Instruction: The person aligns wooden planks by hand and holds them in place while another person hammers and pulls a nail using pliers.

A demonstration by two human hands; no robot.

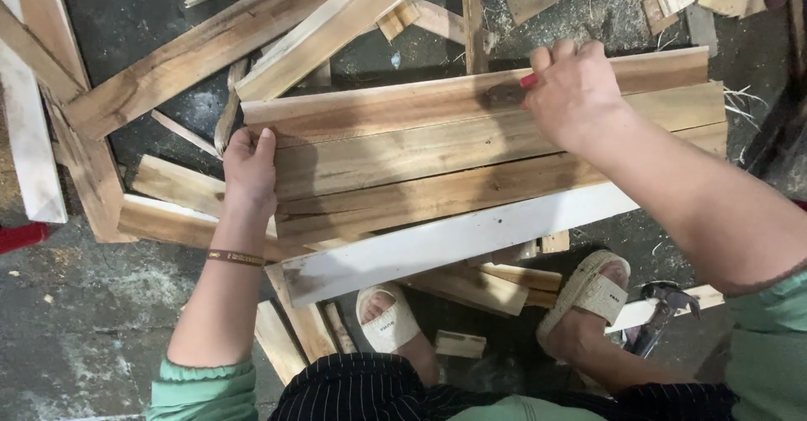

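— What sits closest to the lens?

— Green sleeves and a dark striped lap, with two pale sandals [588, 291] on the grey concrete floor [84, 337] below the fingers.

— And the ground around them?

— Dusty, strewn with sawdust and scattered wood offcuts [202, 51], which lie beyond and to the left of the fingers. No packages or signs show.

— The left hand?

— The left hand [249, 169], a brown bracelet [235, 258] at its wrist, lies flat with its fingers pressed together on the left end of a row of wooden slats [420, 156].

— The right?

— The right hand [573, 93] is curled around a red-tipped marker [528, 80], pinching it against the far slat. A white board [454, 240] edges the slats on the side nearer the person, and a hammer [664, 303] rests by the right sandal.
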